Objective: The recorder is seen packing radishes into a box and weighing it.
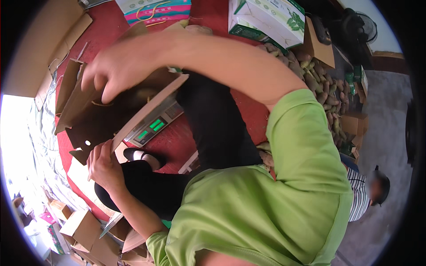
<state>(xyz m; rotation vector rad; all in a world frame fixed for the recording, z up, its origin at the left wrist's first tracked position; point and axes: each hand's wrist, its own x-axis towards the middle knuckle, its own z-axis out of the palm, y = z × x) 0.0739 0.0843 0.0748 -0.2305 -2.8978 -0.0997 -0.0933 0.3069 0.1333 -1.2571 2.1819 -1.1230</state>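
An open brown cardboard box point(153, 101) stands on a scale point(153, 126) with green lit displays. My left hand point(105, 165) is closed on the near edge of the box, by its corner, with the fingers over the cardboard. Above the box opening, my right hand point(122, 68) reaches across to the far flap; its fingers are apart and curve downward, slightly blurred. The box's inside is dark, and a small yellowish curve shows there under my fingers. What else lies in it is hidden by my hand and arm.
Red flooring point(177, 144) lies under the scale. Sweet potatoes point(326, 86) are heaped at the right. Printed cartons point(268, 22) stand at the far side, a large cardboard box point(40, 44) at the far left, and several smaller boxes point(82, 230) lower left. Another person point(361, 193) is at the right.
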